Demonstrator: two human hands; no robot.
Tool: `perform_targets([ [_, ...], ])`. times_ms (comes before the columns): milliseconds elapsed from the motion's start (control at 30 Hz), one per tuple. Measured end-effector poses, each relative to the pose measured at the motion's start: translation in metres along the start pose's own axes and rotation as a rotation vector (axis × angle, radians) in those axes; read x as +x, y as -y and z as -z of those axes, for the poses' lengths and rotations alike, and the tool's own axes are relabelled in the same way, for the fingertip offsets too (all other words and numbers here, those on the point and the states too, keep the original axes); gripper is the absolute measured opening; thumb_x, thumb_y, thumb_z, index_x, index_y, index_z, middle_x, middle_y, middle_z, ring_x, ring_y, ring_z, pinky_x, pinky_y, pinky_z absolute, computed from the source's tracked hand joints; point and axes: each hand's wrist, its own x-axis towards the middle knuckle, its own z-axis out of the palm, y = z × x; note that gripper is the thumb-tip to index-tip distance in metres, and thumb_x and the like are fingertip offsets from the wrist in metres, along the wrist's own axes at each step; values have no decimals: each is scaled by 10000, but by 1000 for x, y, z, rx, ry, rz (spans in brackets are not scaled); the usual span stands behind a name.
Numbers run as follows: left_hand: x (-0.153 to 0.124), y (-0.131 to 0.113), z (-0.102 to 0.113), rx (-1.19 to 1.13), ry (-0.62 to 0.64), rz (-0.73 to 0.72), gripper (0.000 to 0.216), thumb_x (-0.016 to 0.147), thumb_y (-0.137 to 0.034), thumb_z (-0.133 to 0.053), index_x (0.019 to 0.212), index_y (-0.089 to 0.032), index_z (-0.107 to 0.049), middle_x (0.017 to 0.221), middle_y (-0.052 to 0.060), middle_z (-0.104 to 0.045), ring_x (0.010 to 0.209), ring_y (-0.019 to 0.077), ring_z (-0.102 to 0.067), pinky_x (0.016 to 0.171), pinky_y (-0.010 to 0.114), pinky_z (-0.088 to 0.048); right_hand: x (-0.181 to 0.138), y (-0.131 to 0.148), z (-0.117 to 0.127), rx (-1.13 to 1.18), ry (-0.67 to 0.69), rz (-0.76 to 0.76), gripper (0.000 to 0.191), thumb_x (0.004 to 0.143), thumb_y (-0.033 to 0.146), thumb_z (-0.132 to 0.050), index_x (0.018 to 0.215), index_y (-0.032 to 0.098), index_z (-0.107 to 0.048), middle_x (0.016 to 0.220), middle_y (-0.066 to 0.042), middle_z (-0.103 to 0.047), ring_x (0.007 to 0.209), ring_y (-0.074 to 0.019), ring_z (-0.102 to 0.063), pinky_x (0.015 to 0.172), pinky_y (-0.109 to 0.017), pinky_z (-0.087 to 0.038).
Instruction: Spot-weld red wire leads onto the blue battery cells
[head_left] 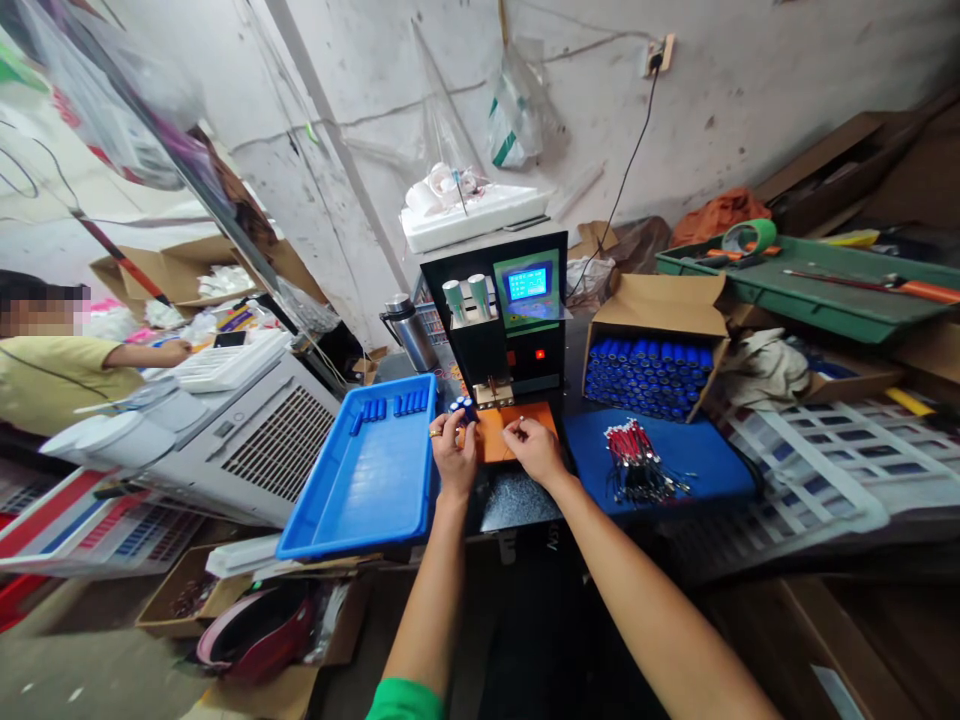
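Observation:
My left hand (454, 452) is closed on a blue cylindrical battery pack (466, 407) at the left edge of an orange work plate (492, 436). My right hand (534, 448) is over the plate's right side, its fingertips pinched together. A thin dark strand shows near them, but what they hold is too small to make out. Just beyond both hands stands a black spot welder (551, 370) with a lit blue screen (527, 285) and its metal electrodes (492, 388) low at the front.
At left is a blue tray (360, 505) with several blue batteries. A carton (656, 300) of blue cells and a bundle of red and black wire leads (637, 460) on a blue surface are at right. A steel flask (409, 335) stands behind. Another person (67, 375) is far left.

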Motion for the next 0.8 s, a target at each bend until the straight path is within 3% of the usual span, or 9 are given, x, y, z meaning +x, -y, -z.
perform_targets([
  [167, -2, -11, 4, -100, 7, 4, 223, 915, -308, -590, 1086, -181, -660, 1043, 95, -636, 858, 166, -608, 808, 318, -521, 1, 0, -1, 52, -6, -36, 217, 807, 366, -579, 731, 189, -680, 741, -50, -693, 648, -167, -610, 618, -266, -449],
  [300, -4, -22, 6, -134, 32, 90, 336, 883, -339, -627, 1177, -177, -640, 998, 74, -646, 787, 147, -599, 759, 299, -511, 3, 0, -1, 163, -14, -98, 227, 780, 405, -619, 728, 193, -683, 722, -38, -698, 669, -176, -622, 651, -276, -471],
  [500, -1, -25, -6, -222, 284, 241, 264, 842, -337, -625, 1025, -156, -684, 765, 18, -619, 625, 124, -547, 617, 253, -462, 13, 2, 9, 409, -63, -163, 240, 737, 421, -649, 685, 188, -666, 708, -44, -704, 672, -187, -636, 675, -296, -490],
  [800, 11, -38, -23, -328, 426, 261, 251, 831, -335, -611, 1011, -171, -673, 837, 24, -694, 738, 158, -622, 729, 276, -500, 21, 7, 14, 467, -164, -222, 223, 702, 424, -625, 686, 202, -618, 644, 0, -624, 636, -168, -571, 616, -278, -455],
])
